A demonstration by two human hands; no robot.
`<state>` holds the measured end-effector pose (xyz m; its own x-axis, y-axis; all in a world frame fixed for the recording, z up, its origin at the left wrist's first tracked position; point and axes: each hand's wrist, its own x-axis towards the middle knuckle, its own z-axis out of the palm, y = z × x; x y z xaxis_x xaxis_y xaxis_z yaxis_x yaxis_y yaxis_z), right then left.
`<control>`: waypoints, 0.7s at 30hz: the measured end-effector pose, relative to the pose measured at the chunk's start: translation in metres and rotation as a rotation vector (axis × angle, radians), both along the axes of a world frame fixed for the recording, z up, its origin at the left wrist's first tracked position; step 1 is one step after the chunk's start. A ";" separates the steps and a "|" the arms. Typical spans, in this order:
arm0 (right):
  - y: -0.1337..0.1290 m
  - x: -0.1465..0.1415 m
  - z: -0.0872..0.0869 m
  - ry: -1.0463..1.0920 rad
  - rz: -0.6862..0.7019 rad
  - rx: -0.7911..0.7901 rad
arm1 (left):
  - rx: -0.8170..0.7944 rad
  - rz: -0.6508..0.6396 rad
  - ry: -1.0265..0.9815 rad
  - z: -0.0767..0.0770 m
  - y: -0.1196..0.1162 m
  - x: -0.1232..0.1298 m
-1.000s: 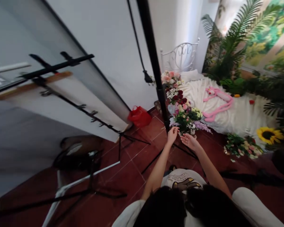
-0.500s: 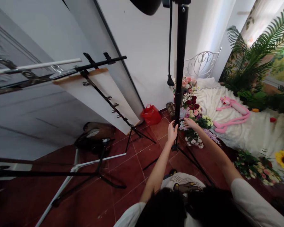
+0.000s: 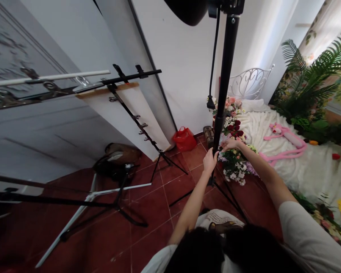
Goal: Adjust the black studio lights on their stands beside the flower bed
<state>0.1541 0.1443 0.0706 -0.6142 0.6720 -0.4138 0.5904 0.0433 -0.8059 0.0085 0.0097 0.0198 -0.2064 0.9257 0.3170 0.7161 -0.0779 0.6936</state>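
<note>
A tall black light stand [image 3: 226,68] rises in front of me, its tripod legs spread on the floor. My left hand [image 3: 210,160] is wrapped round the lower part of its pole. Just right of the pole, my right hand [image 3: 229,145] is close to it, with flowers behind; its fingertips are too small to make out clearly. A black lamp head [image 3: 189,10] sits at the top edge, and a black cable with a plug [image 3: 210,102] hangs beside the pole.
Left are a clamped backdrop board [image 3: 125,113] on a stand and a white stand's legs [image 3: 65,227]. A red bag [image 3: 184,139] lies by the wall. On the right, a pink plush toy [image 3: 292,138] rests on a white-draped bed [image 3: 315,167], near flowers [image 3: 235,170].
The view has shifted, so the stand appears slightly farther right. My right hand has come nearer the pole, while my left hand remains on it.
</note>
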 end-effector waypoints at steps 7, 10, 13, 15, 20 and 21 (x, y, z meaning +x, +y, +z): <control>-0.053 0.003 -0.021 0.239 -0.074 0.562 | 0.055 -0.010 -0.071 -0.005 0.003 -0.001; -0.061 -0.003 0.000 0.333 -0.068 0.536 | 0.062 -0.017 -0.081 -0.007 0.004 -0.001; -0.057 -0.023 0.041 0.571 -0.126 0.527 | 0.059 -0.009 -0.074 -0.009 0.004 -0.002; -0.051 -0.040 0.070 0.709 -0.201 0.524 | 0.050 -0.001 -0.071 -0.010 0.004 -0.002; -0.044 -0.072 0.105 0.708 -0.477 0.708 | 0.041 -0.009 -0.093 -0.009 0.003 -0.001; -0.046 -0.074 0.103 0.677 -0.511 0.739 | 0.040 -0.016 -0.098 -0.009 0.002 -0.001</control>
<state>0.0803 0.0983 0.1734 -0.1433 0.8512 0.5049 0.1262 0.5218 -0.8437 0.0072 0.0115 0.0104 -0.2237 0.9160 0.3332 0.6435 -0.1179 0.7563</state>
